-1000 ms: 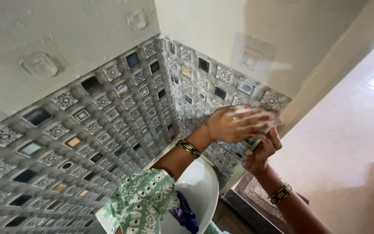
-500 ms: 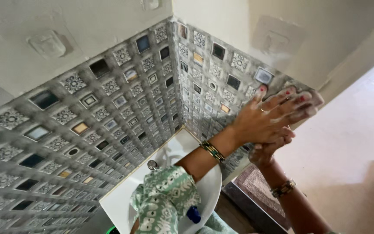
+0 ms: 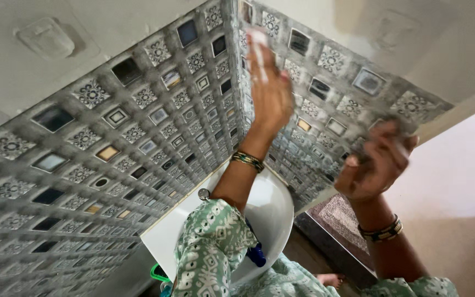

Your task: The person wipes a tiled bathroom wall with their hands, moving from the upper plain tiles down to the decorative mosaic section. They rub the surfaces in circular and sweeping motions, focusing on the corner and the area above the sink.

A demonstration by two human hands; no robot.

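The left hand (image 3: 270,88) is raised flat against the patterned tile wall (image 3: 138,126) near the corner, its fingers (image 3: 258,47) stretched out and close together, with white foam on them; it holds nothing. The right hand (image 3: 377,165) is lower and to the right, at the edge of the tiled wall, with its fingers curled; it is blurred, so I cannot tell if they close on something. Both wrists wear bangles (image 3: 247,160). Below the hands stands a white washbasin (image 3: 273,212) with a small metal tap (image 3: 203,193), and the green printed sleeve (image 3: 210,253) covers part of it.
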